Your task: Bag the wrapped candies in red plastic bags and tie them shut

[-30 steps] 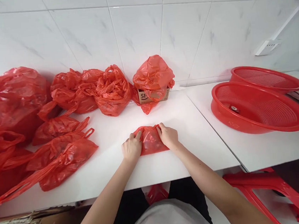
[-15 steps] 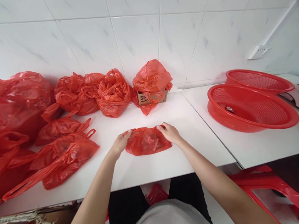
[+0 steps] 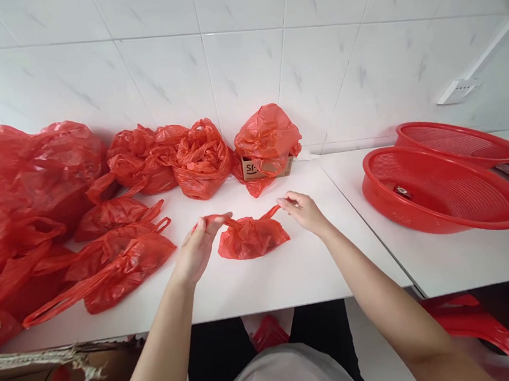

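Left hand [image 3: 196, 249], right hand [image 3: 304, 211] gripping handles [image 3: 271, 212] of filled red bag [image 3: 253, 240]; front basin [image 3: 403, 218]: 1 small item [image 3: 402, 192].

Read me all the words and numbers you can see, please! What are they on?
"SI" or something close, then a mark: on the cardboard box; a red bag hides part of it.
Tiny marks, right end of that box: too small to read.
Faint marks on the front red basket: too faint to read.
Little thing inside the basket: too small to read.
Bag in the hands: no readable words.
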Demonstrator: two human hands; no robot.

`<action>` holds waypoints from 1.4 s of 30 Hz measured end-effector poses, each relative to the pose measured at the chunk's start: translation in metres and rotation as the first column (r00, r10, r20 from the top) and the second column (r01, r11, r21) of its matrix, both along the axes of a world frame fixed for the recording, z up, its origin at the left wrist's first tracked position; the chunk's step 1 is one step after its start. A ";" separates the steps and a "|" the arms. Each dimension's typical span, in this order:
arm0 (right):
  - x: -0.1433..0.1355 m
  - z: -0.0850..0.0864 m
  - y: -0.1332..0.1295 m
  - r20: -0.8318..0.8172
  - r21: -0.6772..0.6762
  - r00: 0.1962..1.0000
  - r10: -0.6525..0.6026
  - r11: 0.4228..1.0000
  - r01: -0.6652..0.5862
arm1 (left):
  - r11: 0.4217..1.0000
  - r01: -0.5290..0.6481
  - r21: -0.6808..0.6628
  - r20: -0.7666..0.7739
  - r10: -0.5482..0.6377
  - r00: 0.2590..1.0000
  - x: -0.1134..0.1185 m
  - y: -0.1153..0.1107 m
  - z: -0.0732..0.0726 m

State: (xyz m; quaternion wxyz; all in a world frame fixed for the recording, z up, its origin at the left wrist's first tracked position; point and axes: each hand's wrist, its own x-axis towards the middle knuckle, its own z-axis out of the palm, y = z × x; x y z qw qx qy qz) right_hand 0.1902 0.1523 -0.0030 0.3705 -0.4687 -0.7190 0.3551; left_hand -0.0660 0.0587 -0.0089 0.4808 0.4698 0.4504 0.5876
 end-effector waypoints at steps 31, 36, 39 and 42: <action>-0.015 0.029 -0.086 0.228 -0.006 0.961 0.158 0.987 -0.161 | 0.996 0.093 -0.013 -0.282 -0.093 0.955 0.041 0.000 0.021; -0.030 0.019 -0.062 -0.116 0.095 0.968 0.223 0.972 -0.213 | 0.988 0.151 0.033 -0.434 -0.123 0.893 0.045 0.001 0.022; -0.043 0.009 -0.063 -0.215 0.009 0.950 0.227 0.973 -0.231 | 0.990 0.068 0.125 -0.521 0.007 0.853 0.049 0.000 0.017; -0.049 0.003 -0.068 -0.265 -0.032 0.944 0.194 0.977 -0.210 | 0.968 -0.044 0.245 -0.576 0.182 0.797 0.052 -0.001 0.010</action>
